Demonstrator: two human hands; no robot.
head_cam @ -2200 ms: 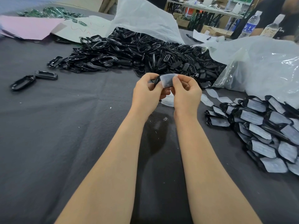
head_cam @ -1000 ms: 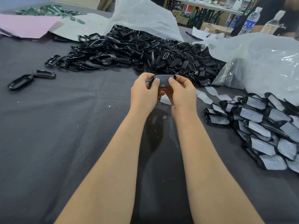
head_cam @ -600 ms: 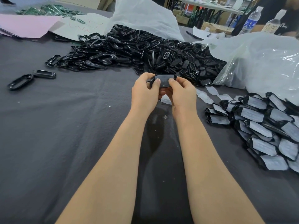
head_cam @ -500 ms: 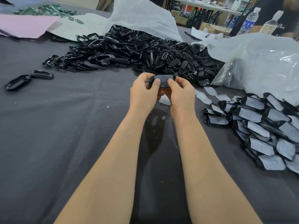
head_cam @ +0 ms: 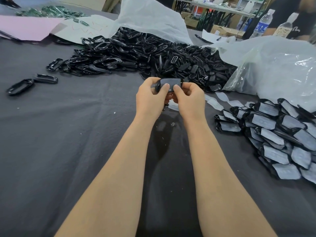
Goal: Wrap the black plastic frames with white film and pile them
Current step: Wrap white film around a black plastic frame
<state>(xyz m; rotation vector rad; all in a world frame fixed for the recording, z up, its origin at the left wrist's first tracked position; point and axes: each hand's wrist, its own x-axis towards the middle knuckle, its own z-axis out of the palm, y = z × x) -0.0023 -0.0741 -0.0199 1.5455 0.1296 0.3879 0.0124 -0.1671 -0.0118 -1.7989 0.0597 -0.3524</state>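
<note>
While 1 frame (head_cam: pixel 169 83) sits mid-frame, pinched by left hand (head_cam: pixel 151 98) and right hand (head_cam: pixel 189 98), film pressed on: wrapped pile (head_cam: pixel 280 137) at right, done; unwrapped heap (head_cam: pixel 145 55) upper centre, far larger, remaining.

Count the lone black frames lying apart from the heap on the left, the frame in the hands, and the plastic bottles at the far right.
Lone black frames: 2
Held frame, in left hand and right hand: 1
Plastic bottles: 2
Total: 5
</note>
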